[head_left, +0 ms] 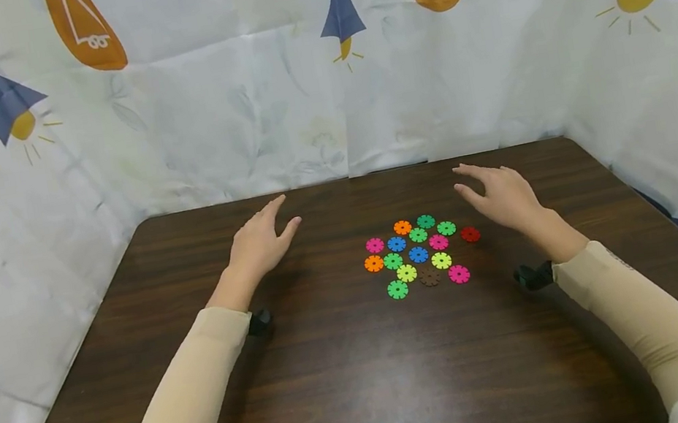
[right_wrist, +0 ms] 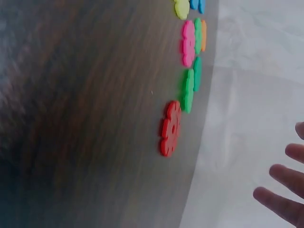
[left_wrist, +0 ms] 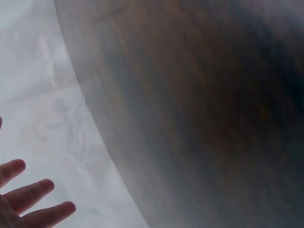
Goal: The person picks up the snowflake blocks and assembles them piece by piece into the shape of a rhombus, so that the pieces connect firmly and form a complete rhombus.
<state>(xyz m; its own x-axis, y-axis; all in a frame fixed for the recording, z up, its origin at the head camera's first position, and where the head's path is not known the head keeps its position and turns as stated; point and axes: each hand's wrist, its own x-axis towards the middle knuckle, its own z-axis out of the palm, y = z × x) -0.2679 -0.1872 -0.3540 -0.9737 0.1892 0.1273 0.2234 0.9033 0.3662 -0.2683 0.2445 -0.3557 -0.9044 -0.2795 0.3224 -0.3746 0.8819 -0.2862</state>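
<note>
Several flat, notched plastic discs lie in a loose cluster right of the table's middle, in green, pink, orange, blue, yellow, brown and red. My left hand (head_left: 260,242) is held over the table to the left of the cluster, fingers extended, holding nothing. On the other side my right hand (head_left: 502,197) hovers with straight fingers and a spread thumb, also holding nothing. Nearest to it is the red disc (head_left: 470,234), which shows large in the right wrist view. A brown disc (head_left: 429,277) blends with the wood, close to a pink disc (head_left: 458,274).
The dark wooden table (head_left: 366,384) reaches back to a white cloth (head_left: 200,130) printed with lamps and bulbs, which also hangs along both sides. A dark band with a small device (head_left: 532,277) sits at the right wrist, and a similar device (head_left: 260,322) at the left.
</note>
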